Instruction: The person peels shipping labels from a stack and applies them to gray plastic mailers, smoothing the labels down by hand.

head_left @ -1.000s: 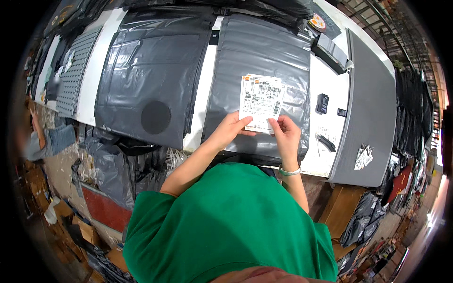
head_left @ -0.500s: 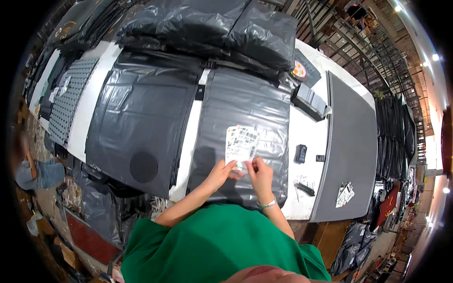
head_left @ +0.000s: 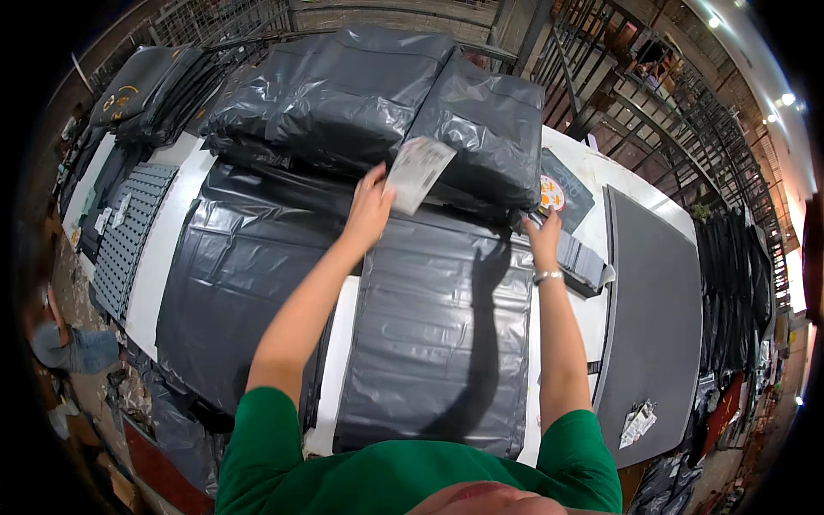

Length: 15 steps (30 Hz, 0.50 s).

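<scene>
My left hand [head_left: 370,206] is closed on a few white printed label sheets [head_left: 421,174], slightly blurred, held up before the stacked black plastic-wrapped bundles [head_left: 365,81]. Out to the right, my right hand [head_left: 544,238] reaches to the far end of a narrow dark box of grey cards [head_left: 580,262], beside the bundles' near right corner. Its fingers are bent together there; what they grip is too small to make out. Between my arms lies a flat black plastic-wrapped package [head_left: 439,330], with a shadow across it.
Another black plastic package [head_left: 245,300] lies to the left on the white table [head_left: 345,322]. Further left is a dotted grey mat [head_left: 130,236]. A dark grey panel [head_left: 657,318] with a bunch of tags [head_left: 638,422] lies at right. Railings [head_left: 622,94] stand behind; a seated person [head_left: 73,343] is at far left.
Both hands have moved forward and apart from over the package. My left hand has carried the label sheets to the bundles, while my right hand has left the sheets for the card box.
</scene>
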Tool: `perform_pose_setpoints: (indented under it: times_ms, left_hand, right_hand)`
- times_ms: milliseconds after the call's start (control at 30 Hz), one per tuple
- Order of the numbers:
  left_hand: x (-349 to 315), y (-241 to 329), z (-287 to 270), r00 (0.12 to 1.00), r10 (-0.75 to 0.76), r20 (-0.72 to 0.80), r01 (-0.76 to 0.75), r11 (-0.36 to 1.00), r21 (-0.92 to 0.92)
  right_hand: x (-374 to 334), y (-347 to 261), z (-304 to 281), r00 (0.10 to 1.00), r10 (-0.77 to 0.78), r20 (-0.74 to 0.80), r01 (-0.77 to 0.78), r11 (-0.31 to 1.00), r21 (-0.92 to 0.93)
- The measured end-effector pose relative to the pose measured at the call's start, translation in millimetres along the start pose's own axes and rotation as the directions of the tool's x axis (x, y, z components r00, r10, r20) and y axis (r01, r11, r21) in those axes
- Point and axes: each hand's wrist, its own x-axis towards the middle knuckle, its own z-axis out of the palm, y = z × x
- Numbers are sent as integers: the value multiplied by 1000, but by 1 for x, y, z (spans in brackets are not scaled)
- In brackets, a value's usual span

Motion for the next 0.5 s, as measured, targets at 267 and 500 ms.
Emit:
perform_pose_setpoints:
  times_ms: [267,500]
  left_hand:
    - [72,-21,59,978,-96,186,-12,861,509]
    - [-115,49,-54,924,-179,338,223,970,-94]
  right_hand:
    - [48,-11,12,964,-14,265,118,918,-378]
    - [-143,-10,-125,740,51,670,13,996,-91]
